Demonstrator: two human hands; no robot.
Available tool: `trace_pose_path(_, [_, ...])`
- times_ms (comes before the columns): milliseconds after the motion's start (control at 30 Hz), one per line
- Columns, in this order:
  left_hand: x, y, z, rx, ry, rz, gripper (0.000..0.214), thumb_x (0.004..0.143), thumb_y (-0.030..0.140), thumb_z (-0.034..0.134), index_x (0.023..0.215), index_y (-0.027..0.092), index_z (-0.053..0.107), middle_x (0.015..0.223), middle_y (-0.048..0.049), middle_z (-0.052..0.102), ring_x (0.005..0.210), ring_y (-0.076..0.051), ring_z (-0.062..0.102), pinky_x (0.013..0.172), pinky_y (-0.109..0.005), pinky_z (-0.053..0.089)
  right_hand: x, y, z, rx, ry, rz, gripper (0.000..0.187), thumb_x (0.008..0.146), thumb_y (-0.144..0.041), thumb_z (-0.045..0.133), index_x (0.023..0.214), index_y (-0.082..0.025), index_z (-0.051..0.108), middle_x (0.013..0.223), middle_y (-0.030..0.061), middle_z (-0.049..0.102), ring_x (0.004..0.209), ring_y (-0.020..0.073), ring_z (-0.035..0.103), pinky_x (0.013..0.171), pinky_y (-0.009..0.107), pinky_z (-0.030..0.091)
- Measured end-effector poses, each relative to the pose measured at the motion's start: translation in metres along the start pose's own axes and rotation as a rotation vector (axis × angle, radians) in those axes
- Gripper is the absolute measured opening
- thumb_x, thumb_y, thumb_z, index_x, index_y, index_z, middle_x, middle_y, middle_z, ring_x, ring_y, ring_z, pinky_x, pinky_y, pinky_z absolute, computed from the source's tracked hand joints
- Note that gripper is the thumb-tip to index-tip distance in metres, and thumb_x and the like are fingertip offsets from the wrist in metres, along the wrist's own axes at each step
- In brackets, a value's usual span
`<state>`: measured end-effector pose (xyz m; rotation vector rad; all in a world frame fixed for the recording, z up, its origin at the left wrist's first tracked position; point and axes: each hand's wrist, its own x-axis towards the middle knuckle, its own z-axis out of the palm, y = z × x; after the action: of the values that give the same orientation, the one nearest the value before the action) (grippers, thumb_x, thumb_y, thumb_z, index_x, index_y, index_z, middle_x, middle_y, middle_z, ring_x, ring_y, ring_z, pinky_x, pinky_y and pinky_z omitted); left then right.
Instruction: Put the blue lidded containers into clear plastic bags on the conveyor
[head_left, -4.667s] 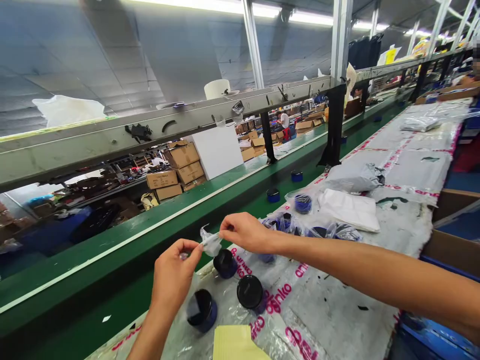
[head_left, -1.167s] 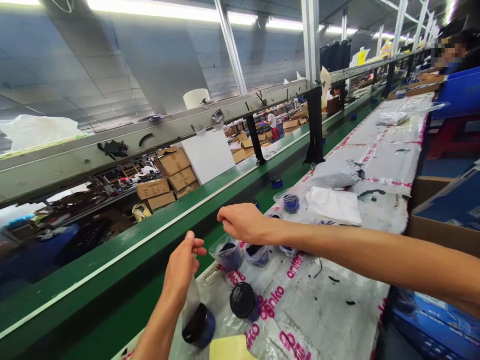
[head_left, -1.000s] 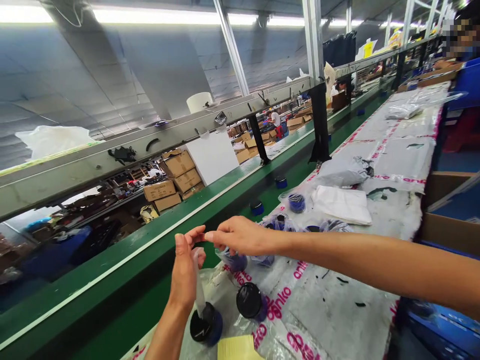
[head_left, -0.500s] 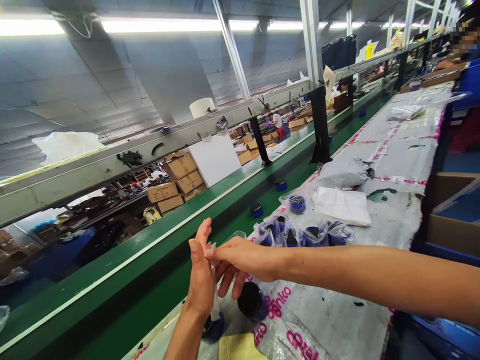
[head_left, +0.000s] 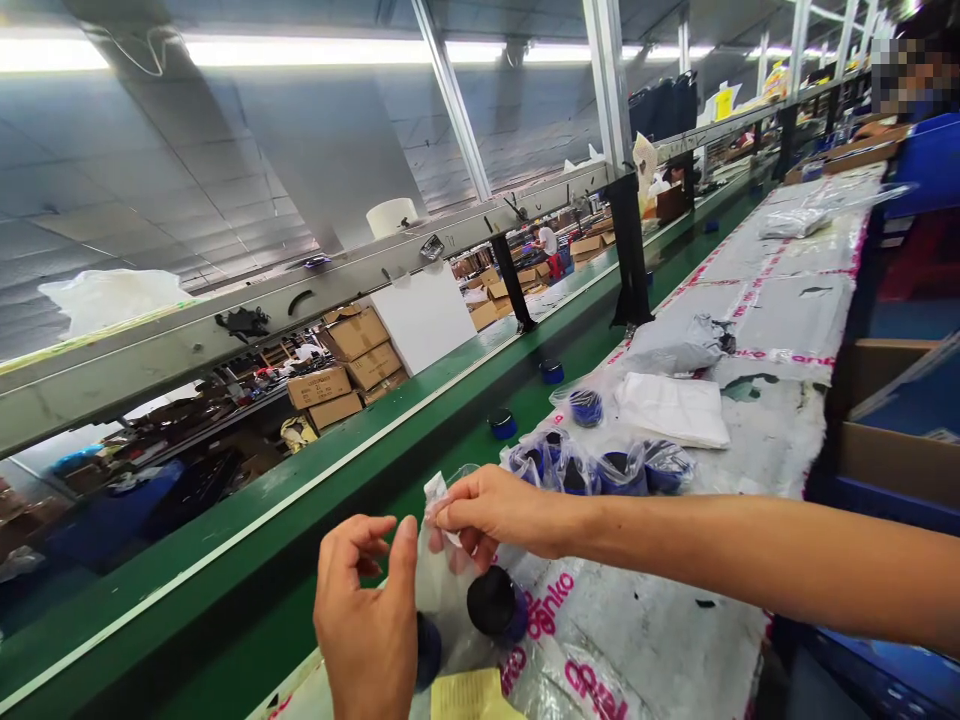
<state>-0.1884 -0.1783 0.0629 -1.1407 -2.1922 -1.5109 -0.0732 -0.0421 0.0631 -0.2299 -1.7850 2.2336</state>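
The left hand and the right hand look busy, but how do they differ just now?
The right hand pinches a translucent plastic bag, while the left hand is open, thumb and fingers apart. The left hand rises from the picture's bottom edge; the right hand reaches in from its right side. Both hands are bare.

The left hand (head_left: pixel 367 625) was bare and broad across its body, with slender fingers (head_left: pixel 361 531) and a blunt-tipped thumb (head_left: pixel 404 565) at its inner side. The right hand (head_left: pixel 506 508) was likewise bare, its rounded back tapering to a narrower wrist (head_left: pixel 581 525). Behind the right hand, the bare forearm (head_left: pixel 735 548) presented a smooth outline and widened away from the wrist.
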Motion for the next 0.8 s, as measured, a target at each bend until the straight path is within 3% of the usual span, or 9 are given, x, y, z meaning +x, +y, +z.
trace_pose_path(167, [-0.006,-0.002,0.001,-0.29,-0.377,-0.203,0.043,0.07,0.055,0.08,0.091,0.019,0.068,0.085,-0.0033,0.07,0.078,-0.019,0.063,0.07,-0.026,0.048,0.002,0.009,0.001,0.056,0.046,-0.003,0.013,0.068,-0.025,0.073,0.069,-0.015,0.065,0.06,-0.0033,0.061,0.055,0.0086,0.056,0.044,0.017,0.05])
trace_pose_path(300, [-0.001,-0.004,0.0,-0.485,-0.487,-0.325,0.042,0.065,0.049,0.087,0.088,0.018,0.07,0.078,-0.0009,0.069,0.067,-0.012,0.056,0.062,-0.02,0.045,0.003,0.017,-0.003,0.119,-0.007,0.049,0.025,0.065,-0.031,0.081,0.068,-0.016,0.061,0.057,-0.0051,0.058,0.053,0.0075,0.053,0.045,0.017,0.053])
trace_pose_path(433, [0.0,-0.008,0.0,-0.57,-0.644,-0.419,0.038,0.069,0.048,0.085,0.083,0.017,0.069,0.072,0.0001,0.066,0.063,-0.01,0.052,0.06,-0.02,0.044,0.003,0.027,-0.01,0.161,-0.07,0.132,0.033,0.061,-0.035,0.086,0.072,-0.016,0.061,0.061,-0.0041,0.061,0.054,0.0087,0.058,0.044,0.018,0.054])
trace_pose_path(633, [-0.002,-0.016,0.0,-0.52,-0.608,-0.413,0.037,0.066,0.045,0.087,0.072,0.016,0.065,0.065,0.0016,0.063,0.06,-0.01,0.052,0.058,-0.019,0.044,-0.007,0.022,-0.012,0.126,-0.177,0.131,0.022,0.076,-0.033,0.071,0.081,-0.012,0.068,0.074,0.004,0.07,0.063,0.0128,0.068,0.047,0.019,0.056])
trace_pose_path(800, [-0.004,-0.013,-0.001,-0.511,-0.537,-0.398,0.04,0.059,0.045,0.09,0.072,0.017,0.063,0.064,0.0039,0.06,0.054,-0.009,0.05,0.05,-0.019,0.042,-0.014,0.015,-0.002,-0.002,0.005,0.09,0.015,0.077,-0.02,0.055,0.077,-0.013,0.068,0.066,0.0013,0.067,0.054,0.0122,0.064,0.04,0.019,0.051])
